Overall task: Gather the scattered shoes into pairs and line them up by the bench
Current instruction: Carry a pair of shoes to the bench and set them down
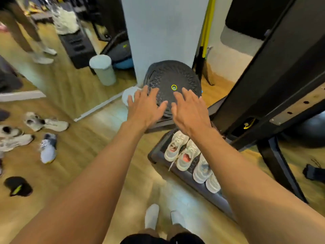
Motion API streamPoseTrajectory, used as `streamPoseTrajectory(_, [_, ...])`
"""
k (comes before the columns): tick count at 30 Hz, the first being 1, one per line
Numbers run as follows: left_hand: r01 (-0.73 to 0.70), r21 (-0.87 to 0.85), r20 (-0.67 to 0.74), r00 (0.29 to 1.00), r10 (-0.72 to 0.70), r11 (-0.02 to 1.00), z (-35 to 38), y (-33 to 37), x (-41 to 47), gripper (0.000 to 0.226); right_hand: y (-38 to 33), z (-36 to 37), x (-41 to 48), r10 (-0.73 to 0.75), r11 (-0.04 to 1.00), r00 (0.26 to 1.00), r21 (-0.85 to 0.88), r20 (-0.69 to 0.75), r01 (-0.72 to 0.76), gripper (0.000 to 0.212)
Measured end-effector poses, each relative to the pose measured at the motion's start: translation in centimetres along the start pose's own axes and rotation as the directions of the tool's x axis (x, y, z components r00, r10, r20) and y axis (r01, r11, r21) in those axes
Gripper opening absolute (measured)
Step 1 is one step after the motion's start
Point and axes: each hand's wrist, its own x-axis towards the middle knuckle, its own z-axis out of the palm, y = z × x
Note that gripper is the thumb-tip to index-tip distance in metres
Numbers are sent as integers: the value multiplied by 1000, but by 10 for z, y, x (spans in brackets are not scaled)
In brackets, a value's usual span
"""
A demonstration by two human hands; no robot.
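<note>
Fingers (152,93) of the left hand (145,110): straight and spread wide, palm down, holding nothing.
Fingers (186,93) of the right hand (190,113): also straight and fanned out, palm down, gripping nothing.
Arm position: both bare forearms reach forward side by side, with the two thumbs close together but apart.
Surface under the fingertips: the black domed disc (173,74). Whether the fingertips touch it cannot be told.
Disc detail: ribbed tread pattern with a small yellow ring near the centre. It leans against the foot of the white pillar (165,32).
Row already formed: four pale trainers (191,159) stand side by side on the low dark platform (158,154), below the right forearm and next to the black frame (263,76). The two farther ones show pink linings.
Loose shoes, left floor: all lie well apart from the platform on the wood floor (98,131).
Item 1: beige pair (45,122), lying askew near the mirror's lower edge.
Item 2: pale pair (14,136), at the left border and blurred.
Item 3: grey-blue shoe (48,150), lying single.
Item 4: black shoe (17,186) with a yellow-green mark, nearest the viewer.
Item 5: white shoe (129,96), just beside the pillar base and partly hidden behind the left hand.
Mirror (52,76): on the left wall, reflecting a person's legs.
Wearer's feet (152,217): in pale footwear at the bottom edge, near the platform.
</note>
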Motion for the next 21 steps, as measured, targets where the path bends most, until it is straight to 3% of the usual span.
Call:
streamPoseTrajectory(7, [266, 5, -204, 944, -259, 964, -87, -60, -74, 55, -101, -46, -3, -375, 926, 924, 20, -74, 378, 51])
streamPoseTrajectory(16, [613, -85, -319, 730, -605, 785, -134, -137, -223, 56, -215, -44, -57, -672, 735, 740, 101, -27, 671, 54])
streamPoseTrajectory(21, [705, -145, -320, 631, -707, 694, -142, -184, -300, 52, -295, -27, -100, -779, 623, 626, 113, 7, 774, 55])
